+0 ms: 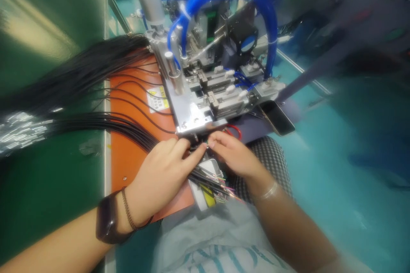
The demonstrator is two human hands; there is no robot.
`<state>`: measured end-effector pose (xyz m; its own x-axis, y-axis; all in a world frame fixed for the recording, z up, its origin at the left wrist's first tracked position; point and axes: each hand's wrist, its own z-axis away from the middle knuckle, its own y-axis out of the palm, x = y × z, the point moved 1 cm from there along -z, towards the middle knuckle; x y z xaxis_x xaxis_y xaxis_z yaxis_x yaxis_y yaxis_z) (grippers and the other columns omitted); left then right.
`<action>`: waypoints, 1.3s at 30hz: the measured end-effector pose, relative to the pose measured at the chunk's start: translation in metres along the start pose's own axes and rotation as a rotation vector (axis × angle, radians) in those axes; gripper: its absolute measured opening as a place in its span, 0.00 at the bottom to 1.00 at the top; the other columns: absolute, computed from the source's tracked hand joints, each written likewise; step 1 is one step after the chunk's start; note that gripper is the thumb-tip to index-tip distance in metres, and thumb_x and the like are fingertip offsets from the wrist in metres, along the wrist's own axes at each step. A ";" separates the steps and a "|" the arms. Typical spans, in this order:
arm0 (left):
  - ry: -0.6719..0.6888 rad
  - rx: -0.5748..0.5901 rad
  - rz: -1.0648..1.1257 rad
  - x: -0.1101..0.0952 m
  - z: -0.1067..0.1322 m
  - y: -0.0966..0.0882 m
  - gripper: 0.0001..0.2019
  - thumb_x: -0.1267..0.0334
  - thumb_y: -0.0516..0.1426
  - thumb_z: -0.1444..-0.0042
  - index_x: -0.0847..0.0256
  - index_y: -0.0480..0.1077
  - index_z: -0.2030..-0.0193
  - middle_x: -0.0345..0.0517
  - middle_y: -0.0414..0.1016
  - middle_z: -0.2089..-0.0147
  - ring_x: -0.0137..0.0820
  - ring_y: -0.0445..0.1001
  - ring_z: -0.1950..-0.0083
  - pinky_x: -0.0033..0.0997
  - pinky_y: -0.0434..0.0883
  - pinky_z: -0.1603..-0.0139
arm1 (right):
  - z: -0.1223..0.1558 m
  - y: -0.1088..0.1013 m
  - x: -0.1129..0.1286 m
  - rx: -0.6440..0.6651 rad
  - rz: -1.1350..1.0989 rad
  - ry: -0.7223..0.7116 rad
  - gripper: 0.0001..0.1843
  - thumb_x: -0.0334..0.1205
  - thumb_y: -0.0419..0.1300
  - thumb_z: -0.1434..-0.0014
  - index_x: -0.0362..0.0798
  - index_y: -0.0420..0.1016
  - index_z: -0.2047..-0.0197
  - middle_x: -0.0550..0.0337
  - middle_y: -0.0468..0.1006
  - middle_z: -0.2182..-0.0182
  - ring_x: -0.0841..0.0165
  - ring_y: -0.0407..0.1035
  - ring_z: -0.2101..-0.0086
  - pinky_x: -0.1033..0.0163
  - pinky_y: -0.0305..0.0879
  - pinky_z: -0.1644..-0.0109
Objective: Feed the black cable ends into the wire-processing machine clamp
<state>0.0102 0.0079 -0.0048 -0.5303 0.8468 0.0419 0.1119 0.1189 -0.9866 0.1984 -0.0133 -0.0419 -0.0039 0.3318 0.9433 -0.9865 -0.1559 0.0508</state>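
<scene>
My left hand (168, 164) lies across a bundle of black cables (131, 132), its fingers curled and the index finger and thumb reaching to the front edge of the machine (195, 115). It appears closed on one black cable, though the fingers cover most of it. My right hand (232, 153) meets it there in a pinch, thumb against index finger. A tiny greenish spot shows at its fingertips; what it pinches is too small to name. Below my hands, stripped cable ends with thin coloured wires (229, 192) stick out over a white and yellow label (208, 198).
An orange tabletop (128, 158) carries the machine, with thick blue tubing (272, 21) arching above it. More black cables (96, 59) hang leftward, partly in shiny plastic wrap (25, 130). A phone (277, 117) rests at the machine's right, near a red tube (235, 130).
</scene>
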 end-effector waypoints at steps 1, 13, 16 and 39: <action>-0.002 0.009 -0.001 -0.001 0.000 0.000 0.20 0.71 0.49 0.39 0.58 0.60 0.40 0.49 0.65 0.59 0.36 0.63 0.62 0.36 0.64 0.65 | -0.001 0.000 -0.002 0.010 -0.029 0.004 0.10 0.43 0.53 0.39 0.49 0.62 0.69 0.71 0.55 0.79 0.76 0.50 0.79 0.69 0.48 0.76; -0.005 0.075 -0.027 -0.002 -0.002 -0.003 0.22 0.71 0.50 0.41 0.56 0.60 0.40 0.50 0.66 0.57 0.36 0.62 0.62 0.38 0.65 0.63 | -0.002 -0.001 -0.001 -0.078 -0.094 0.014 0.07 0.42 0.57 0.42 0.48 0.69 0.64 0.69 0.64 0.76 0.76 0.54 0.79 0.69 0.50 0.76; 0.005 0.056 -0.028 -0.002 -0.002 -0.003 0.21 0.72 0.49 0.41 0.56 0.61 0.40 0.50 0.66 0.57 0.36 0.62 0.62 0.37 0.65 0.63 | 0.002 0.000 0.006 -0.121 -0.027 -0.043 0.06 0.41 0.58 0.43 0.48 0.69 0.64 0.67 0.66 0.74 0.75 0.60 0.75 0.68 0.57 0.71; 0.011 0.036 -0.012 -0.004 -0.002 -0.005 0.20 0.72 0.49 0.40 0.59 0.62 0.41 0.50 0.68 0.57 0.36 0.63 0.61 0.37 0.67 0.63 | -0.001 0.001 0.003 -0.127 -0.100 0.045 0.12 0.47 0.59 0.44 0.46 0.74 0.65 0.67 0.66 0.79 0.75 0.56 0.80 0.68 0.54 0.76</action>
<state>0.0135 0.0049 0.0002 -0.5218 0.8513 0.0550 0.0753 0.1101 -0.9911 0.1974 -0.0113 -0.0395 0.0906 0.3815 0.9199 -0.9951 -0.0020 0.0988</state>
